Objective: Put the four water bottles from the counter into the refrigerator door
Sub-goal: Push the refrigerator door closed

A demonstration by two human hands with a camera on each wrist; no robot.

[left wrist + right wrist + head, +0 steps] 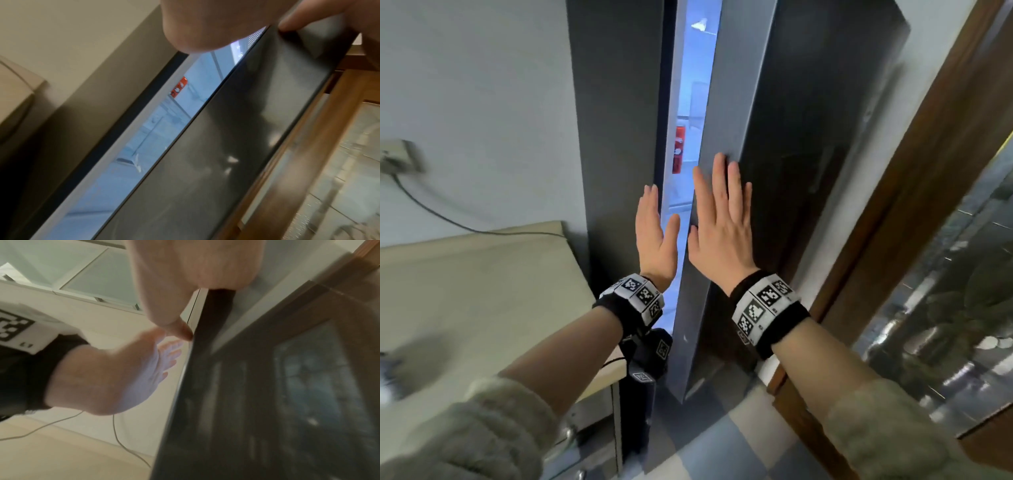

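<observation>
Head view first: we see the refrigerator door (801, 144), dark and glossy, standing just ajar, with a narrow bright gap showing the lit interior between its grey edge and the dark cabinet side (616, 130). Our right hand (722, 226) lies flat against the door near that edge, fingers straight and spread, its grip released and holding nothing. Our left hand (655, 233) is raised just beside it, in front of the gap, fingers straight and together, grip likewise released, and we cannot tell whether it touches anything. Through the gap we catch a red carton (677, 149) with white markings on a shelf inside. As for the water bottles, we cannot pick out any of them in these views; the slice of interior on show is too thin to tell what sits in the door. The beige table (482, 294) sits to the left against the pale wall, with a grey cable (431, 209) trailing down to it from a wall socket (400, 156). From the left wrist, the gap runs diagonally with the red carton (177, 87) visible again, and a fingertip of the other hand (292, 24) presses on the door's dark face (236, 146). From the right wrist, we see the left hand (115, 378) open with its palm toward the door edge (207, 331), and a brown wooden door frame (337, 293) lies beyond.
</observation>
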